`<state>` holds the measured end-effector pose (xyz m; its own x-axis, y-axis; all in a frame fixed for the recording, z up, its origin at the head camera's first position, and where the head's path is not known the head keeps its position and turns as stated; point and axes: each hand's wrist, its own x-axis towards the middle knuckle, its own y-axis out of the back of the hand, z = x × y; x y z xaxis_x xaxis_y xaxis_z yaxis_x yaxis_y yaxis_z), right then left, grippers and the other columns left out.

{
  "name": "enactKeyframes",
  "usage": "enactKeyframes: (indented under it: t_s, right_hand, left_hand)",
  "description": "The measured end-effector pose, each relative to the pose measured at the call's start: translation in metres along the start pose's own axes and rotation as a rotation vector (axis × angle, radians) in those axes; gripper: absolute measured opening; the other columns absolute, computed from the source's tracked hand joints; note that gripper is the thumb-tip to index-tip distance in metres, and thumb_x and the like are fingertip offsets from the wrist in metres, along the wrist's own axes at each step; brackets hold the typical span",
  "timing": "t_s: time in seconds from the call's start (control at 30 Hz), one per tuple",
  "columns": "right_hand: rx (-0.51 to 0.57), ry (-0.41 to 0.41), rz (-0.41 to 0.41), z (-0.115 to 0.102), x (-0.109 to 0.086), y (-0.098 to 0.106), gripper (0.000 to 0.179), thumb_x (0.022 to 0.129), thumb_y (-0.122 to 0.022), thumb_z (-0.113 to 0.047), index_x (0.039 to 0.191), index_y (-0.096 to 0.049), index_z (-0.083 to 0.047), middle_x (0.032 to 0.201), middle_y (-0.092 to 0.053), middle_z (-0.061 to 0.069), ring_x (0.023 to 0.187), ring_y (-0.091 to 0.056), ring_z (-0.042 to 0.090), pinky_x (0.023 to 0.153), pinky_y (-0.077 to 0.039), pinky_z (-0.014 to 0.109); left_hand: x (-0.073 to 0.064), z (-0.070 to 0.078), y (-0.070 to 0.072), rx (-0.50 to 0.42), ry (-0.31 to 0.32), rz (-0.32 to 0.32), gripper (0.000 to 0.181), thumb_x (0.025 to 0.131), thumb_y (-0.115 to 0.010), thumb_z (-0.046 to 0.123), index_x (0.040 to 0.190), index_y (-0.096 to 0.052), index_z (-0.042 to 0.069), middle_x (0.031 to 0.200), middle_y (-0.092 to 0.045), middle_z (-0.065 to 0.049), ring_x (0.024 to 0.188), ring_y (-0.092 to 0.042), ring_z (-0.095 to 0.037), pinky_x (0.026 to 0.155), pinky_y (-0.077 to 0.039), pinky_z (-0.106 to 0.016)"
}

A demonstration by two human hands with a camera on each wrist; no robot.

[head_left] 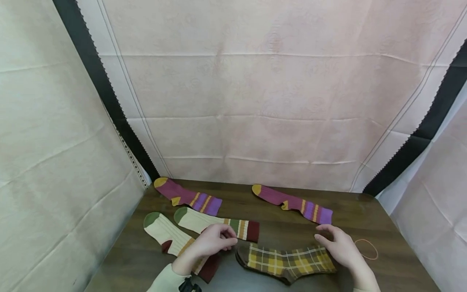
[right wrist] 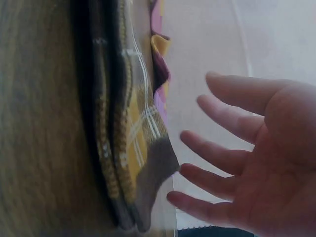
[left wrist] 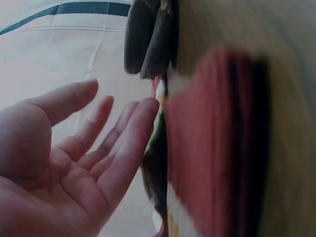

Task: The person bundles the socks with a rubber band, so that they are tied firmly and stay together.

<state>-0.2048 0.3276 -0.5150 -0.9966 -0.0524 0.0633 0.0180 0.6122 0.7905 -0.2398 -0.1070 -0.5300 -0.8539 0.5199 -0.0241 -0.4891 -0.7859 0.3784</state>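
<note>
A pair of yellow and brown plaid socks (head_left: 290,261) lies stacked on the table between the two hands; two layers show edge-on in the right wrist view. Beside the toe end, my left hand (head_left: 215,240) hovers with loosely bent fingers and an empty palm. My right hand (head_left: 340,247) is at the cuff end, fingers spread, holding nothing. Under the left hand lie two cream socks with green toes, one sock (head_left: 208,221) farther back and one sock (head_left: 171,235) partly covered by the wrist. A maroon cuff (left wrist: 202,133) looms close in the left wrist view.
Two purple socks with yellow toes lie at the back, one sock (head_left: 189,197) left and one sock (head_left: 293,204) right. A thin rubber band (head_left: 375,253) rests right of the right hand. Pale fabric walls (head_left: 262,101) enclose the wooden table (head_left: 120,267).
</note>
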Motion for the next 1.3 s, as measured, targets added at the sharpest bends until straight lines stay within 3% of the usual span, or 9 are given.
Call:
enactKeyframes:
  t_s: [0.23, 0.43, 0.57, 0.7, 0.93, 1.13, 1.3]
  right_hand:
    - [-0.008, 0.141, 0.124, -0.017, 0.010, -0.013, 0.030, 0.101, -0.077, -0.019, 0.126, -0.072, -0.003, 0.129, -0.070, 0.019, 0.127, -0.061, 0.046, 0.103, -0.048, 0.065]
    - [-0.017, 0.205, 0.221, -0.028, 0.016, -0.021, 0.024, 0.098, -0.079, -0.009, 0.121, -0.075, -0.003, 0.127, -0.070, 0.019, 0.121, -0.063, 0.044, 0.101, -0.049, 0.064]
    - [0.009, 0.233, 0.229, -0.036, 0.023, -0.031, 0.023, 0.097, -0.079, -0.007, 0.120, -0.075, -0.005, 0.126, -0.071, 0.017, 0.121, -0.064, 0.042, 0.102, -0.049, 0.063]
    - [0.036, 0.224, 0.127, -0.050, 0.028, -0.047, 0.024, 0.098, -0.079, -0.009, 0.122, -0.075, -0.008, 0.125, -0.072, 0.011, 0.122, -0.066, 0.037, 0.103, -0.051, 0.059]
    - [0.115, 0.166, -0.105, -0.073, 0.035, -0.067, 0.031, 0.102, -0.075, -0.016, 0.133, -0.072, -0.013, 0.135, -0.069, 0.004, 0.131, -0.061, 0.033, 0.106, -0.049, 0.060]
    - [0.167, 0.220, -0.256, -0.087, 0.044, -0.078, 0.036, 0.104, -0.073, -0.021, 0.139, -0.068, -0.012, 0.139, -0.068, 0.006, 0.133, -0.060, 0.036, 0.106, -0.048, 0.063]
    - [0.161, 0.261, -0.342, -0.097, 0.054, -0.087, 0.041, 0.103, -0.074, -0.019, 0.141, -0.065, -0.006, 0.140, -0.066, 0.013, 0.130, -0.061, 0.039, 0.106, -0.048, 0.062]
  left_hand:
    - [-0.009, -0.007, 0.023, 0.015, -0.019, 0.007, 0.010, 0.104, -0.073, 0.019, 0.106, -0.074, 0.009, 0.094, -0.074, -0.008, 0.085, -0.073, -0.035, 0.072, -0.062, -0.040]
    - [-0.014, -0.015, 0.044, 0.064, -0.041, 0.062, 0.014, 0.103, -0.074, 0.020, 0.108, -0.074, 0.007, 0.095, -0.074, -0.008, 0.083, -0.072, -0.037, 0.069, -0.061, -0.038]
    - [-0.019, -0.024, 0.059, 0.081, -0.050, 0.112, 0.021, 0.104, -0.073, 0.018, 0.115, -0.073, 0.000, 0.098, -0.074, -0.011, 0.084, -0.073, -0.036, 0.070, -0.062, -0.039]
    - [-0.026, -0.034, 0.076, 0.061, -0.034, 0.160, 0.025, 0.105, -0.072, 0.016, 0.119, -0.071, -0.005, 0.100, -0.075, -0.016, 0.088, -0.073, -0.034, 0.073, -0.063, -0.040]
    - [-0.035, -0.047, 0.100, 0.099, 0.016, 0.263, 0.026, 0.103, -0.075, 0.019, 0.118, -0.072, -0.002, 0.101, -0.074, -0.009, 0.090, -0.072, -0.026, 0.072, -0.063, -0.040]
    - [-0.039, -0.054, 0.114, 0.201, 0.031, 0.361, 0.019, 0.100, -0.078, 0.014, 0.115, -0.074, 0.003, 0.102, -0.074, -0.003, 0.092, -0.070, -0.019, 0.074, -0.057, -0.030]
    - [-0.044, -0.058, 0.128, 0.247, 0.037, 0.453, 0.023, 0.100, -0.079, 0.015, 0.118, -0.073, 0.003, 0.106, -0.075, -0.004, 0.094, -0.070, -0.019, 0.077, -0.056, -0.029]
